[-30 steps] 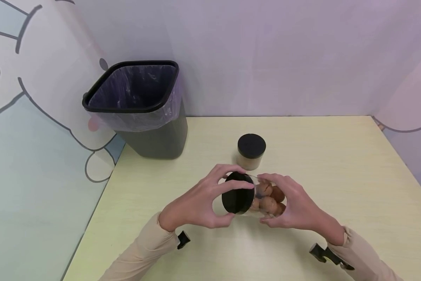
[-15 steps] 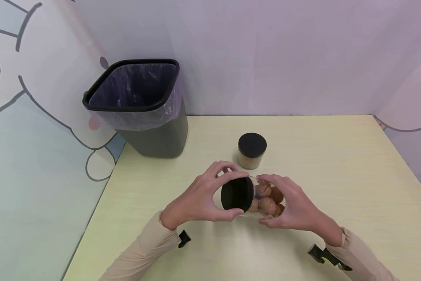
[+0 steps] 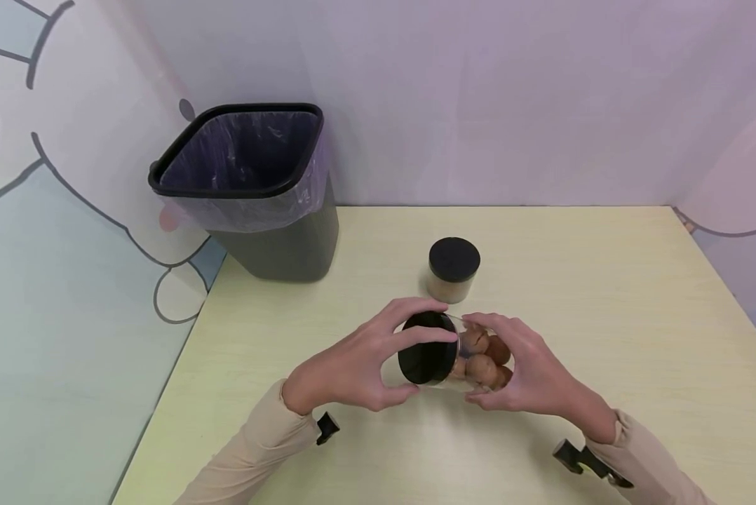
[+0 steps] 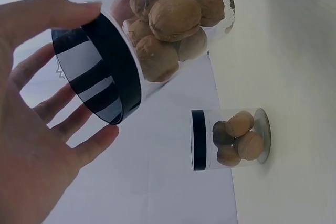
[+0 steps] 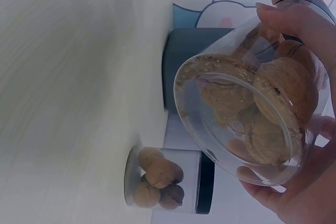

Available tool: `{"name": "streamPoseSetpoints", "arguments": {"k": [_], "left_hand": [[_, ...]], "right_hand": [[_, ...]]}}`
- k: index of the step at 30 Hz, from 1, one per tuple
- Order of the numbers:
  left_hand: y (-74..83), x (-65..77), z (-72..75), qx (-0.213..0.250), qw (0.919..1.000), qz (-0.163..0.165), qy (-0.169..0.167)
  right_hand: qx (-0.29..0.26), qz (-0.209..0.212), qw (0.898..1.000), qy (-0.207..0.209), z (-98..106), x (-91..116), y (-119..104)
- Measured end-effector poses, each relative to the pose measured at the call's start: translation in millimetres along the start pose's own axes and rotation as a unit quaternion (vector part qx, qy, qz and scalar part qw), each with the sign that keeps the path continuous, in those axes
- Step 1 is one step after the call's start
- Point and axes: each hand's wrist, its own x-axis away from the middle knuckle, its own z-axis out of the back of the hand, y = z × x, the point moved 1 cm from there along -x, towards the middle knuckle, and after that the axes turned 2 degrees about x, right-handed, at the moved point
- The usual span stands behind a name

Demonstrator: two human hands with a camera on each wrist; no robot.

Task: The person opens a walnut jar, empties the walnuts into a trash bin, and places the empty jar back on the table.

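Note:
A clear jar of walnuts is held tilted above the table, its black lid toward the left. My right hand grips the jar's body near its base, thumb and fingers on opposite sides. Around the lid's rim curl the thumb and fingers of my left hand; in the left wrist view its thumb lies on the lid's edge. The lid sits on the jar's mouth. Behind the hands, a second lidded jar stands upright on the table, with several walnuts inside.
A grey bin with a black rim and a clear plastic liner stands at the table's back left. The pale wooden table meets a light curtain-like wall at the back. Cartoon-printed cloth hangs at the left.
My left hand's fingers shifted round the lid toward its top and then came back to nearly their earlier place. My right hand and the jar stayed almost still.

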Motion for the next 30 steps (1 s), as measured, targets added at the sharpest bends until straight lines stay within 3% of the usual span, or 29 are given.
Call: {"name": "streamPoseSetpoints", "arguments": {"k": [6, 14, 19, 26, 30], "left_hand": [[-0.6, -0.1, -1.0, -0.004, 1.0, -0.001, 0.008], [-2.4, 1.3, -3.4, 0.015, 0.9948, 0.08, 0.061], [-3.5, 0.9, -5.9, 0.018, 0.9923, 0.092, 0.082], [-3.6, 1.3, -5.9, 0.004, 0.9915, 0.101, 0.082], [-2.3, 2.1, -4.6, 0.009, 0.9917, 0.112, 0.063]], "right_hand": [[0.006, 0.01, 1.0, 0.011, -0.5, 0.8, 0.8], [0.011, -0.02, 1.0, -0.004, -0.7, 2.3, 0.5], [0.014, -0.022, 1.0, 0.0, -0.8, 2.1, 0.8], [0.017, -0.015, 1.0, 0.003, -1.2, 2.6, 1.2], [0.016, -0.021, 1.0, 0.001, -1.1, 3.6, 1.5]]}}
